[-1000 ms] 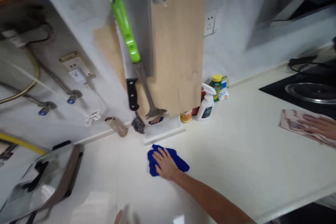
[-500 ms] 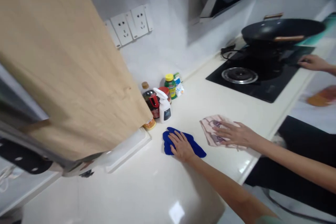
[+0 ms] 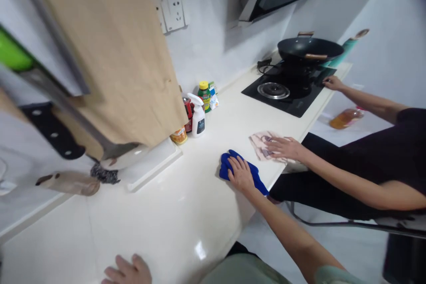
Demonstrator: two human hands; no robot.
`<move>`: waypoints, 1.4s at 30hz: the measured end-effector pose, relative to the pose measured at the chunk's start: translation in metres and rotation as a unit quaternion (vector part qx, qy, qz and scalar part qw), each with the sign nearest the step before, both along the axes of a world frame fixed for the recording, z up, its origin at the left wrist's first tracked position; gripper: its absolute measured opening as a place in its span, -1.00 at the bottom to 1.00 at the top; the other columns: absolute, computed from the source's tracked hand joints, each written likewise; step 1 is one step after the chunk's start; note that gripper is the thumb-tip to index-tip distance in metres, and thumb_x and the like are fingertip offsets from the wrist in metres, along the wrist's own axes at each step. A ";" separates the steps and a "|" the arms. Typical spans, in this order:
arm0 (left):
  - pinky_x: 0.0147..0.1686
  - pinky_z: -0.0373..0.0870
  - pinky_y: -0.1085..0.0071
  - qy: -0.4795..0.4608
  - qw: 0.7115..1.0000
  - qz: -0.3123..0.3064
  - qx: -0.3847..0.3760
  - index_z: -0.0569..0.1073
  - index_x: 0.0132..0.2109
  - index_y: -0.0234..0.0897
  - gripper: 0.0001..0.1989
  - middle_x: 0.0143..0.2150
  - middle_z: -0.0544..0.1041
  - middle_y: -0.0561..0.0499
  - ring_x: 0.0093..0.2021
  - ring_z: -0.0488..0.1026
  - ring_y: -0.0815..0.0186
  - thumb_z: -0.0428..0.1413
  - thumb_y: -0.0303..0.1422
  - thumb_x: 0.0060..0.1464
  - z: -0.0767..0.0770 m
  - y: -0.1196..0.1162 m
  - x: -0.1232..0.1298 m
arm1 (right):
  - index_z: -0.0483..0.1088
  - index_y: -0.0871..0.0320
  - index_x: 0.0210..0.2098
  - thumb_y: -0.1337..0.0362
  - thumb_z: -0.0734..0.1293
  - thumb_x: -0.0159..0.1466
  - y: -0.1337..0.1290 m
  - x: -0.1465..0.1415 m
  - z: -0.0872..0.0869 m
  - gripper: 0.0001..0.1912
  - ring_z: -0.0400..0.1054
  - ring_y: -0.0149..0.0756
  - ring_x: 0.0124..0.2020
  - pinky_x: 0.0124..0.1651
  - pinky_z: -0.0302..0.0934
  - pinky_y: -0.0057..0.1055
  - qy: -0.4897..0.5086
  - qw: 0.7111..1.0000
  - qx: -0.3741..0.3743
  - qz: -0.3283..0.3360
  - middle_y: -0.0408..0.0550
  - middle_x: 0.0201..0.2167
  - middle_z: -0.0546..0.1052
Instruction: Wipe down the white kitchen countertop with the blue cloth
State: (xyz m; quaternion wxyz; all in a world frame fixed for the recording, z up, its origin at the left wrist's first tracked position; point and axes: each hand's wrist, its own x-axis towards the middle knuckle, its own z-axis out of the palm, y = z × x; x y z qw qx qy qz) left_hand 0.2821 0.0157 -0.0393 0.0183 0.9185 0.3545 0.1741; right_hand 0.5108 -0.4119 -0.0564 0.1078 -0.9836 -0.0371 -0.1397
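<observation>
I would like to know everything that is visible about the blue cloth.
The cloth is deep blue, with no pattern showing, and looks like soft fabric. It lies bunched and creased on the pale counter, one end narrowing toward the front edge. The right hand rests palm down on it, hiding part of it. A patterned pinkish cloth lies close beside it, under another person's hand.

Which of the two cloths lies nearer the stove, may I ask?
The pale pink patterned cloth, under the co-worker's hand; the blue cloth, under the right hand, lies farther off.
</observation>
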 end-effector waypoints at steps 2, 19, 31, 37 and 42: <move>-0.09 0.22 -0.45 -0.010 1.000 0.000 -0.017 0.21 0.30 -0.38 -0.15 0.28 0.26 -0.55 0.29 0.09 -0.54 0.01 0.06 -0.04 0.005 -0.004 -0.001 | 0.15 0.19 0.33 0.17 0.04 0.38 -0.006 -0.027 -0.001 -0.43 -0.05 -0.05 0.39 0.40 -0.13 -0.01 -0.004 1.000 -0.015 -0.018 -0.01 0.32 0.28; 0.39 -0.20 -0.22 -0.030 0.952 -0.110 -0.282 0.26 0.32 -0.43 -0.27 0.47 0.00 -0.39 0.49 -0.28 -0.15 -0.19 0.03 0.22 0.008 0.008 -0.051 | 0.13 0.23 0.35 0.16 0.06 0.39 0.119 -0.194 0.002 -0.41 -0.16 0.00 0.43 0.43 -0.26 0.06 0.045 0.998 -0.020 -0.024 0.03 0.38 0.19; 0.40 0.14 0.12 -0.058 0.876 -0.331 -0.346 0.13 0.40 -0.20 -0.42 0.43 0.20 -0.08 0.41 0.14 0.22 -0.20 -0.13 0.32 0.026 -0.073 -0.066 | 0.35 0.00 0.16 0.14 0.15 0.36 0.209 -0.212 0.018 -0.58 0.26 -0.20 0.25 0.35 0.13 -0.02 0.022 0.886 0.277 0.370 -0.07 0.18 0.46; 0.38 -0.07 -0.27 -0.006 0.926 -0.340 -0.165 0.27 0.34 -0.26 -0.43 0.38 0.27 -0.24 0.44 0.02 -0.13 -0.12 -0.14 0.28 0.011 -0.121 -0.040 | 0.39 0.08 0.07 0.30 0.04 0.36 0.122 -0.212 -0.001 -0.59 0.36 -0.12 0.15 0.23 0.28 0.06 -0.066 0.918 0.348 0.180 0.07 0.07 0.51; 0.25 -0.24 -0.53 0.034 0.934 -0.353 -0.051 0.15 0.38 -0.07 -0.27 0.48 0.02 -0.25 0.44 -0.24 -0.45 0.08 0.00 0.12 0.001 -0.147 -0.032 | 0.40 0.11 0.01 0.28 0.08 0.33 0.087 -0.208 -0.021 -0.63 0.40 -0.11 0.09 0.16 0.34 0.03 -0.108 0.934 0.312 0.137 0.09 0.03 0.52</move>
